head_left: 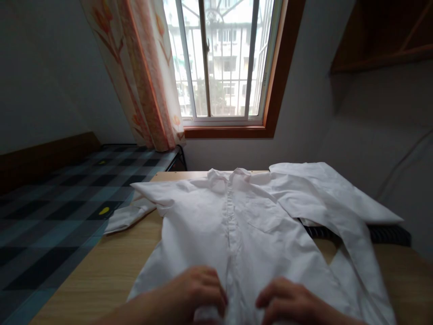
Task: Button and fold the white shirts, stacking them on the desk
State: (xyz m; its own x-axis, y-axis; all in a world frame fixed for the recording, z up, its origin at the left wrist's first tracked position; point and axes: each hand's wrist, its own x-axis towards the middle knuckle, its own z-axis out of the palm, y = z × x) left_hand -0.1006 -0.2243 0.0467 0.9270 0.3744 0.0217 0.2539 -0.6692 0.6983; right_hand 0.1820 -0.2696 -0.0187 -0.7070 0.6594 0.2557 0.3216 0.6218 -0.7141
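Note:
A white long-sleeved button-up shirt (pixel 199 221) lies front side up, its collar toward the window and a chest pocket on the right half. At the lower part of the button strip, my left hand (pixel 199 289) has its fingers curled down onto the cloth, closed on the shirt. Across the strip, my right hand (pixel 287 300) bends its fingers over the right front, also closed on the fabric. Both thumbs are mostly hidden, and the hands are slightly blurred. The shirt's hem is out of view.
The shirt lies on a wooden table (pixel 98 266). Another folded white cloth (pixel 324 180) rests at the back right on a dark ridged object (pixel 389 235). To the left is a bed with a checked cover (pixel 61 198). A floral curtain (pixel 145 76) hangs beside the window (pixel 223 63).

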